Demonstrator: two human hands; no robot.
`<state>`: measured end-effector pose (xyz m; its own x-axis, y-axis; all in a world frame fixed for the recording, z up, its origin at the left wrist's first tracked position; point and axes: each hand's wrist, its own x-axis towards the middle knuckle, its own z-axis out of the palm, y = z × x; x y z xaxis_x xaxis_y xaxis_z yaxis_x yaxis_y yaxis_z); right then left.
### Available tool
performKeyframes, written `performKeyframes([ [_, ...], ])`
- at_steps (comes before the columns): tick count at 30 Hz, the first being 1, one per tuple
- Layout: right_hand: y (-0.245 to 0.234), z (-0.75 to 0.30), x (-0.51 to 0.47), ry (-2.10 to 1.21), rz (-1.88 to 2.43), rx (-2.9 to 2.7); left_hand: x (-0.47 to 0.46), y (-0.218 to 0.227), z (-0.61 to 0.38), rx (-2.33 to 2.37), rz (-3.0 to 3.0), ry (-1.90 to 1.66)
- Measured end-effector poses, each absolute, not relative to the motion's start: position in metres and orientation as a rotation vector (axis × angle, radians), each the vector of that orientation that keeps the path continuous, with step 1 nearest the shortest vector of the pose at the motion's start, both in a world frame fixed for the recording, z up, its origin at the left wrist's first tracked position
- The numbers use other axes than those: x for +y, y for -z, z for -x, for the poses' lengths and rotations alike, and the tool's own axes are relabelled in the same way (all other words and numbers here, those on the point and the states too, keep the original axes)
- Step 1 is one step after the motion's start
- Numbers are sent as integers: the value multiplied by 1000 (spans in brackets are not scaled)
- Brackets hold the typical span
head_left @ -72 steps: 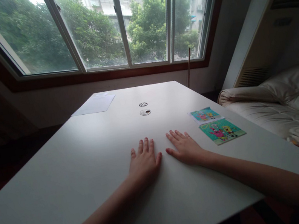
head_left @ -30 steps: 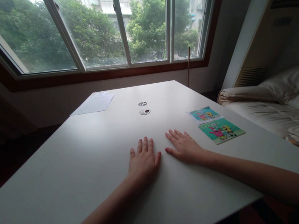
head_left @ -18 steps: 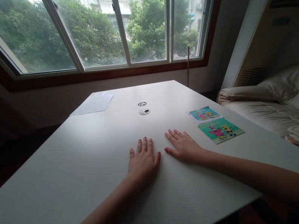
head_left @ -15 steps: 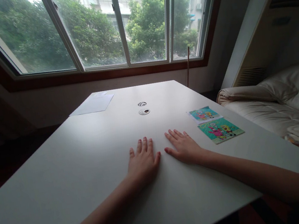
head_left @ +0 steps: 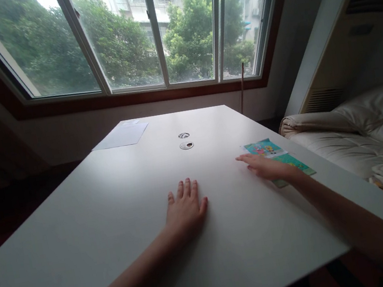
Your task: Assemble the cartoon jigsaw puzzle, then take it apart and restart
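Observation:
My left hand (head_left: 185, 209) lies flat on the white table (head_left: 97, 218), fingers spread, holding nothing. Over on the right, my right hand (head_left: 263, 165) is raised a little above the tabletop with its fingers stretched out to the left and nothing in them. It partly covers a green cartoon picture card (head_left: 296, 164) below it. Just behind lies a second cartoon picture (head_left: 263, 147), blue-green with a white lower border, its near edge close to the green card. Whether my right hand touches either picture I cannot tell.
White paper sheets (head_left: 122, 136) lie at the table's far left corner. Two round cable-hole covers (head_left: 186, 146) are set in the tabletop. A padded sofa (head_left: 345, 137) stands along the right, with a tall air conditioner (head_left: 329, 42) behind it. A window spans the far wall.
My right hand has lifted from the table beside my left hand and moved right, over the green picture card. My left hand stays in place. The view has shifted slightly.

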<state>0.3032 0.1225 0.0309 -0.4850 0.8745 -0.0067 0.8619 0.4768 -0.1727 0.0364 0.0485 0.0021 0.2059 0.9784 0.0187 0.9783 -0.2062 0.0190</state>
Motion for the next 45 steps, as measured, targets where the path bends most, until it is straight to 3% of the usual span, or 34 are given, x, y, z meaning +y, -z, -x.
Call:
performKeyframes([
  [5, -43, -384, 146, -255, 1894, -2584, 49, -5, -39, 1969, -2451, -43],
  [10, -47, -418, 149, -710, 2026, -2535, 53, -13, -38, 1919, -2484, -53],
  [16, -42, -387, 150, -818, 1771, -2586, 61, -27, -38, 1678, -2589, -66],
  [25, -24, -274, 114, -575, 1253, -2784, 77, -21, -48, 1498, -2667, -119],
  [37, -43, -299, 115, -678, 1405, -2742, 111, -26, 81, 2438, -2009, -34],
  [45, -38, -272, 119, -742, 1417, -2706, 108, -28, 123, 2564, -1805, -128],
])
